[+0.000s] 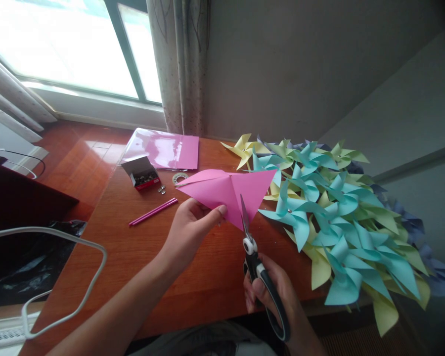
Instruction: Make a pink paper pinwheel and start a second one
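Observation:
My left hand (pixel 198 222) pinches the lower edge of a creased pink paper sheet (pixel 215 190), thumb on top, holding it above the wooden table. In my right hand (pixel 274 287) is a pair of scissors (pixel 249 244) with black and white handles. Its blades reach into the sheet's near right corner, pointing up toward the middle crease. Behind the paper, a roll of tape (pixel 180 178) shows in part. Two pink sticks (pixel 153 212) lie left of my left hand.
Many turquoise, yellow and purple paper pinwheels (pixel 343 267) are heaped along the right side. An opened small box (pixel 141 175) of metal fasteners stands at the left, with a few loose fasteners (pixel 162 189) beside it. Farther back lies a pack of pink paper (pixel 163 148). A white cable (pixel 102 267) loops at the left edge.

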`<state>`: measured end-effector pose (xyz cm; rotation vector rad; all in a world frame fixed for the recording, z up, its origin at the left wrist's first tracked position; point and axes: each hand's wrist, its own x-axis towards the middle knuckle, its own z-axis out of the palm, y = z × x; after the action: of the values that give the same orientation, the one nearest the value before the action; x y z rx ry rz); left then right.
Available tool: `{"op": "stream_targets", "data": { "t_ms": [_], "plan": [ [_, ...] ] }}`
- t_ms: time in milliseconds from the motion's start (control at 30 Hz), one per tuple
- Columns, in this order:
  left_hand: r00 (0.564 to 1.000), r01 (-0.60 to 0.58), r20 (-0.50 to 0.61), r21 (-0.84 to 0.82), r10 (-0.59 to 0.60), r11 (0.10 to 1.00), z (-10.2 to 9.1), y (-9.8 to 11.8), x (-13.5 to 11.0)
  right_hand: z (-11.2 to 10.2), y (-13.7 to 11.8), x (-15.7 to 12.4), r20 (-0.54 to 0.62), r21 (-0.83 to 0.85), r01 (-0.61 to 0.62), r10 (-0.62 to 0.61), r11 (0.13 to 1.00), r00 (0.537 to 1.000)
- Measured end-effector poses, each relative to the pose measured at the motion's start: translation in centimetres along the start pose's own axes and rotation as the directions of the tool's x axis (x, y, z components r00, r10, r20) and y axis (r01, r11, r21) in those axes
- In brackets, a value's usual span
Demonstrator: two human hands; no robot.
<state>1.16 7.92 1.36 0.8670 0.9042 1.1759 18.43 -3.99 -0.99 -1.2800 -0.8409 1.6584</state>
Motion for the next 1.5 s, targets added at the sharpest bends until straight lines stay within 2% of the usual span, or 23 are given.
{"op": "stream_targets", "data": {
  "t_ms": [567, 1500],
  "plan": [
    [0.996, 0.056, 0.062, 0.011, -0.057, 0.998, 0.43, 0.18, -0.34, 0.52, -0.40, 1.01, -0.008, -0.007, 0.037, -0.037, 0.999, 0.999],
    [0.998, 0.046, 0.036, 0.058, -0.048, 0.997, 0.58, 0.43, -0.42, 0.66, -0.30, 0.92, -0.064, -0.014, 0.016, -0.017, 1.000, 0.998]
  ]
}}
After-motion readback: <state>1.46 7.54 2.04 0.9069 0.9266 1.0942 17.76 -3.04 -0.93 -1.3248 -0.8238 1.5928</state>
